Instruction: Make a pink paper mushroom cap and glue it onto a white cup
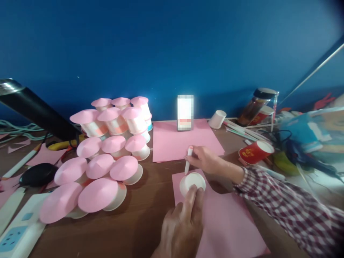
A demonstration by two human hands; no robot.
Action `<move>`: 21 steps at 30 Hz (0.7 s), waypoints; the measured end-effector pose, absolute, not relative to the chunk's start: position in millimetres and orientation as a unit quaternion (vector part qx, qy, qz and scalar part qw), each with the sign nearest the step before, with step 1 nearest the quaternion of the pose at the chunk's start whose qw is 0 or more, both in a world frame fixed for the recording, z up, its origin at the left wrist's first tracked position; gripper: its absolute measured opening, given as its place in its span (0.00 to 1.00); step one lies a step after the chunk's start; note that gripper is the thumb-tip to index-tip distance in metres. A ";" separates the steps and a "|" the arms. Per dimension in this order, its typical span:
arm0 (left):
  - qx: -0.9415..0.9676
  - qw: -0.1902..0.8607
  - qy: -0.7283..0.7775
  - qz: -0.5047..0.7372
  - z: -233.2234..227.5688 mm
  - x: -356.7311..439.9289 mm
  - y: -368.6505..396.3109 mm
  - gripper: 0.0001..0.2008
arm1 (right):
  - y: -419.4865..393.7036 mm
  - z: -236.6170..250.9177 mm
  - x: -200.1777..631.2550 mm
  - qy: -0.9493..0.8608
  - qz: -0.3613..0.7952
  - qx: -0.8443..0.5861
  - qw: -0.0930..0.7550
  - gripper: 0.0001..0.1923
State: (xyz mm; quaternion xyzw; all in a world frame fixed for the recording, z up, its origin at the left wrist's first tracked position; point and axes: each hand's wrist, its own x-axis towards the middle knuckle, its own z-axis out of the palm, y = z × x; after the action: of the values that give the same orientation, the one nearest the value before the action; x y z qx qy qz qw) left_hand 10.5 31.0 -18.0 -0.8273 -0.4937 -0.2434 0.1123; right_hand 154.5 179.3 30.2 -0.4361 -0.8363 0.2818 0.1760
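Fingertips of my left hand (182, 222) press down on a white paper cup (198, 180), which appears to stand upside down on a cut sheet of pink paper (229, 224). Between the fingers of my right hand (206, 159) is a white marker (187, 165), its lower end close to the cup's far-left edge. A curved notch runs along the sheet's upper right side. Behind my right hand lies a stack of pink paper (168, 143). Whether the marker tip touches the sheet is hard to make out.
At left stand several paper cups topped with pink cones (98, 195), near a power strip (23, 225) and a black flask (40, 111). A lit phone-like screen (185, 113) is at the back. On the right are a red cup (255, 152), a white cup (217, 119) and a jar (255, 105).
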 end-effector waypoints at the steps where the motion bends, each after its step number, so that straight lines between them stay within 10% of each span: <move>1: -0.828 0.110 -0.493 -0.241 -17.8 10.3 31.1 0.25 | 176.6 29.6 156.9 -0.830 0.291 -0.435 0.190 0.09; 21: -0.829 0.096 -0.515 -0.193 -10.1 10.0 29.3 0.26 | 118.9 19.3 211.2 -0.729 0.312 -0.515 0.325 0.07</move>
State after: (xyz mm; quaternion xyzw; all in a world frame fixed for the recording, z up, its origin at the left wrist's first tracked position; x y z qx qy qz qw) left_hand 10.0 29.3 -10.1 -0.8293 -0.5155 -0.1933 0.0958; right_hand 211.2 118.9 19.3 -0.5147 -0.7292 0.3121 0.3255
